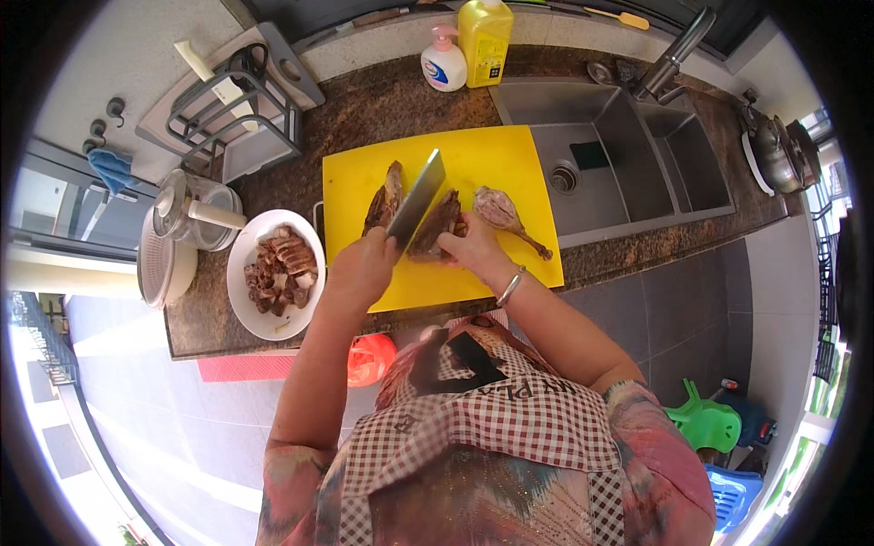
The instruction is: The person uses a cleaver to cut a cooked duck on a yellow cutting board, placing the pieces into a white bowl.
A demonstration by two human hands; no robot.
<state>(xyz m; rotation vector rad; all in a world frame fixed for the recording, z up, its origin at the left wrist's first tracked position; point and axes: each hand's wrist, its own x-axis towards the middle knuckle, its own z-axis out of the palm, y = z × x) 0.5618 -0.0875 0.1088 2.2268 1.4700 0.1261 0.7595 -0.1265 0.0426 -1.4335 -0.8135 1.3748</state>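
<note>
My left hand (362, 269) grips the handle of a cleaver (423, 191), whose broad blade slants up and to the right over a yellow cutting board (471, 150). In my right hand (478, 249) is a dark piece of cooked meat (435, 228), pressed on the board just right of the blade. The blade's lower edge is partly hidden, so contact with the meat is unclear. Another long piece of cooked poultry (388, 194) lies left of the cleaver. To the right of my right hand rests a cooked drumstick (502, 210). A white bowl (237, 304) holds chopped meat (283, 266) left of the board.
Behind the board stand a pump bottle (444, 65) and a yellow bottle (485, 44). A steel sink (621, 164) adjoins the board's right side. A knife rack (239, 112), glass jars (208, 208) and a plastic basket (160, 266) occupy the left counter.
</note>
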